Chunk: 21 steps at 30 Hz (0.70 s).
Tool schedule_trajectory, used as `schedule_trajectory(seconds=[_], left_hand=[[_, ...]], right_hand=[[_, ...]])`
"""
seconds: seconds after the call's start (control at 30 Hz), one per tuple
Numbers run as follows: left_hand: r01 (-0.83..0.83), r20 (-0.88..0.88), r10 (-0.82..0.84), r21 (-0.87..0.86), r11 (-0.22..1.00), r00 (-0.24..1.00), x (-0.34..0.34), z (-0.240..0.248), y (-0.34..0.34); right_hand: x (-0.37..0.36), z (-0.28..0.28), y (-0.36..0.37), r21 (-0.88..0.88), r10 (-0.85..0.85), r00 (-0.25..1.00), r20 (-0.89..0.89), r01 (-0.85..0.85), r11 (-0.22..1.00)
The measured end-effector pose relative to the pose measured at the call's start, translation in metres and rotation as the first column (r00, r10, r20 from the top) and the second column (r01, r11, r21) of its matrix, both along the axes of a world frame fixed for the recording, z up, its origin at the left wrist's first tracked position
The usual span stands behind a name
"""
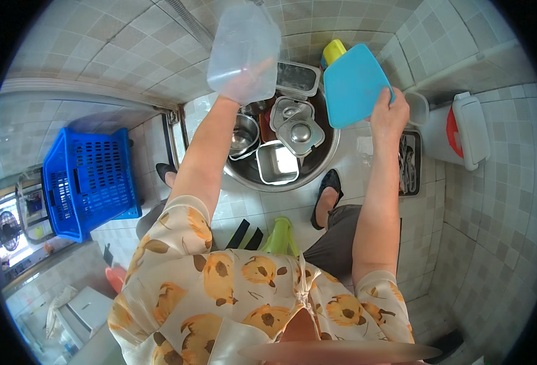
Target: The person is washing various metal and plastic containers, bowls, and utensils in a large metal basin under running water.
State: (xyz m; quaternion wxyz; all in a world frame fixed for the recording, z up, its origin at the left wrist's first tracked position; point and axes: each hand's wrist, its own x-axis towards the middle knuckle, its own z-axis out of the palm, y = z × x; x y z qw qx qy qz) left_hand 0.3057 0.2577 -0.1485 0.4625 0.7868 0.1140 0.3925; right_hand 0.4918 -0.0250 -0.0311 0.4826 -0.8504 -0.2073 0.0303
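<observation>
With the right hand point(390, 115), gripping the flat blue panel point(355, 85) near its corner; with the left hand point(244, 88) (fingers blurred through plastic), holding up the translucent container point(244, 42).

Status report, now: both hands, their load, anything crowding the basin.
Left hand: raised, holding translucent container. Right hand: gripping flat blue piece by its edge. Metal basin: crowded with steel containers.

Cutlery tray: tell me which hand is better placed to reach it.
Probably the right hand: it is nearer the cutlery tray, though holding a blue plastic panel; the left hand holds a translucent container farther away.
</observation>
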Motion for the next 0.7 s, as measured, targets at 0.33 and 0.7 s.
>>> schedule_trajectory(seconds=[0.33,0.7], left_hand=[[-0.468,-0.603,0.131,-0.446,0.763,0.787,0.017,-0.001,-0.01],[-0.41,-0.476,0.593,0.438,0.8,0.65,-0.005,0.05,-0.047]], right_hand=[[0.003,-0.004,-0.001,0.023,-0.005,1.0,-0.012,0.005,1.0],[-0.011,0.003,0.008,0.027,0.073,0.997,0.027,-0.073,0.997]])
